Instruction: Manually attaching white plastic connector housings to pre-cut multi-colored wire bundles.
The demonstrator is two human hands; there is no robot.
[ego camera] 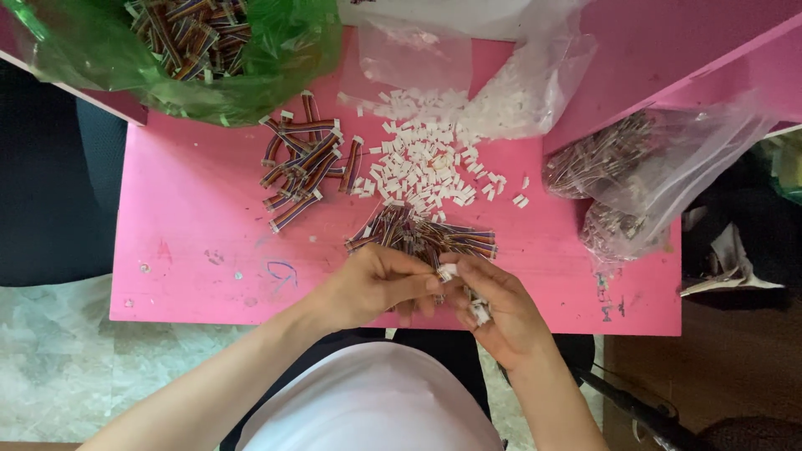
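My left hand point(376, 286) and my right hand point(499, 307) meet over the near edge of a pink table point(192, 250). Between their fingertips is a small white plastic connector point(448, 271). My left hand pinches a bundle of short multicoloured ribbon cables point(418, 235) that fans out just beyond it. A few more white connectors point(479, 312) sit in my right palm. A loose heap of white connectors point(422, 163) lies past the hands, with a second pile of ribbon cables point(305, 163) to its left.
A green plastic bag point(192, 50) of ribbon cables stands at the back left. A clear bag point(510, 92) of white connectors lies at the back centre. Clear bags point(643, 171) of finished cables rest on the right edge. A raised pink panel point(685, 50) is at the back right.
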